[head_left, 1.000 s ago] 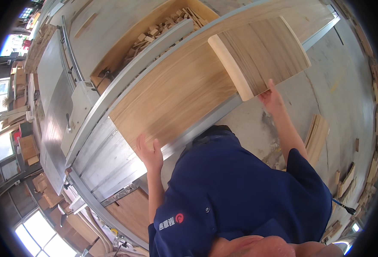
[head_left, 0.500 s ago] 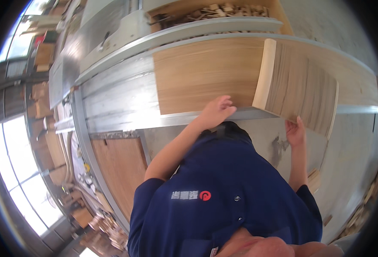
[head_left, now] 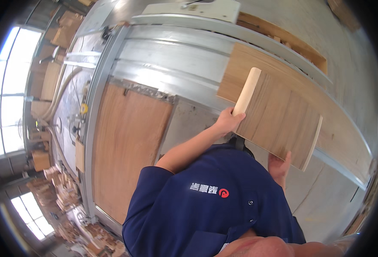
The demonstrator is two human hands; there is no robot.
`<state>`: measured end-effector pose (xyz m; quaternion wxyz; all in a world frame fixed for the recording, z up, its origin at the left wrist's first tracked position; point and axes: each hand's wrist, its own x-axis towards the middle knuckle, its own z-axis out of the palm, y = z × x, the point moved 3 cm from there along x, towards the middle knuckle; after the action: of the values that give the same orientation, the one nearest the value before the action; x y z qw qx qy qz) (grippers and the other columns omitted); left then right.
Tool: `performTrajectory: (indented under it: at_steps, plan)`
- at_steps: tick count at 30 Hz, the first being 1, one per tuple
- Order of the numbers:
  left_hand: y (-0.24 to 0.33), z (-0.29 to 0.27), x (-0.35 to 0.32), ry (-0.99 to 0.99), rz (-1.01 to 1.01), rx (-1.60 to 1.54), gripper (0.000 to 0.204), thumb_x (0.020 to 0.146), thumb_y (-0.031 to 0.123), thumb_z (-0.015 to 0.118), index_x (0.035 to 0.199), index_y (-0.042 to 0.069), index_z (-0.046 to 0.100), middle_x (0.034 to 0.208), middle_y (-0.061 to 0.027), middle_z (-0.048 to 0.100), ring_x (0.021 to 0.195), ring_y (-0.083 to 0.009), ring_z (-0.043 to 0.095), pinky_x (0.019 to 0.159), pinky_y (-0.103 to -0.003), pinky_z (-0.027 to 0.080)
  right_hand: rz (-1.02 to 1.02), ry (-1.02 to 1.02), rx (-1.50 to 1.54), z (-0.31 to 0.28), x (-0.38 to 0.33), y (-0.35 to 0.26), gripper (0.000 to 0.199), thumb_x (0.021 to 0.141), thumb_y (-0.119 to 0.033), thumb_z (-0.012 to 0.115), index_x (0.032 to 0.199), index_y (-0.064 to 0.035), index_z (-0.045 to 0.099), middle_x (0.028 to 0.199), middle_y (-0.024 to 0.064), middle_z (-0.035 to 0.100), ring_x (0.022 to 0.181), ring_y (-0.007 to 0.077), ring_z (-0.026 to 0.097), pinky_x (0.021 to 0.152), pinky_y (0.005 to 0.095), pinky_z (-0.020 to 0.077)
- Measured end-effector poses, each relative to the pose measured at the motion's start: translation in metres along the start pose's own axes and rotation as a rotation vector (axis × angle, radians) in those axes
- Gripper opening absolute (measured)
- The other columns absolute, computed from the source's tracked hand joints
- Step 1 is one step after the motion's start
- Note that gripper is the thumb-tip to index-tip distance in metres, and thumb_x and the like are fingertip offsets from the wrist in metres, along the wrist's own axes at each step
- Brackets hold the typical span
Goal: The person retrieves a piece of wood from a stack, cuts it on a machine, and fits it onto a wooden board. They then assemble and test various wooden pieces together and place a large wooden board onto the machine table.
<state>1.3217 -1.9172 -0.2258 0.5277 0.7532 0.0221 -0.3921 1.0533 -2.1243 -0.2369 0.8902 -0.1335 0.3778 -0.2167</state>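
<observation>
A wooden panel (head_left: 279, 118) with dark grain and pale, thick edges is held tilted in front of me. My left hand (head_left: 230, 121) is closed on its near left corner, at the pale rounded edge strip (head_left: 248, 90). Along the near edge, toward the right end, my right hand (head_left: 279, 166) grips it, thumb on top and the fingers mostly hidden beneath. Behind and partly under the panel, a flat wooden board (head_left: 229, 79) lies on the metal machine table (head_left: 167, 60).
A brown wooden board (head_left: 129, 141) sits left of me beside a metal rail (head_left: 99, 98). Beyond the table stands a wooden bin (head_left: 283, 40) with offcuts. Hoses (head_left: 58, 98), stacked wood (head_left: 69, 186) and windows are at the far left.
My left hand has gone from hovering near the panel to gripping its left corner. My view has turned, so the table now slants down to the right. The right hand stays on the near edge.
</observation>
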Motion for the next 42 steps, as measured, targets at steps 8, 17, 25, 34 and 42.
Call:
performTrajectory:
  at_steps: [8,17,25,34,42]
  plan:
    - [-0.111,-0.178,-0.081,0.359,0.055,-0.075,0.05,0.092,0.03,0.073,0.125,-0.008,0.066,0.106,-0.0168,0.075,0.094,-0.0233,0.072,0.083,-0.038,0.057,-0.007,0.115,-0.224,0.022,0.02,0.058,0.038,0.104,-0.029,0.064,0.133,-0.0044,0.06,0.131,0.0106,0.067,0.122,0.0274,0.064,0.103,0.0453,0.0561]
    - [-0.296,-0.293,-0.248,0.901,-0.075,-0.625,0.039,0.1,0.031,0.07,0.11,-0.007,0.069,0.097,-0.0069,0.072,0.082,-0.0126,0.065,0.072,-0.031,0.054,0.569,-0.373,-0.693,0.171,0.062,0.289,0.041,0.103,-0.025,0.066,0.139,-0.0075,0.056,0.137,0.0065,0.064,0.125,0.0232,0.06,0.109,0.0417,0.0485]
    - [-0.448,-0.286,-0.388,1.391,-0.139,-0.675,0.028,0.104,0.034,0.064,0.095,0.008,0.068,0.079,0.0078,0.055,0.07,-0.0044,0.045,0.06,-0.026,0.038,1.092,-0.724,-1.207,0.176,0.003,0.484,0.037,0.104,-0.026,0.065,0.129,0.0006,0.06,0.126,0.0123,0.065,0.11,0.0246,0.064,0.105,0.0417,0.052]
    - [-0.387,-0.322,-0.369,1.367,-0.724,0.582,0.066,0.104,0.046,0.051,0.144,-0.007,0.052,0.153,-0.0259,0.048,0.143,-0.043,0.043,0.118,-0.052,0.034,0.446,-1.476,-1.744,0.214,-0.043,0.449,0.038,0.097,-0.034,0.067,0.116,-0.0015,0.072,0.112,0.0161,0.076,0.099,0.0285,0.073,0.087,0.0393,0.0578]
    - [-0.258,-0.327,-0.2,1.163,0.213,0.787,0.056,0.1,0.03,0.063,0.142,-0.005,0.053,0.154,-0.0247,0.048,0.146,-0.0436,0.038,0.119,-0.056,0.031,-0.468,-0.562,-2.035,0.163,0.054,0.164,0.046,0.097,-0.037,0.067,0.127,-0.0027,0.066,0.126,0.0197,0.071,0.115,0.0355,0.068,0.1,0.0426,0.053]
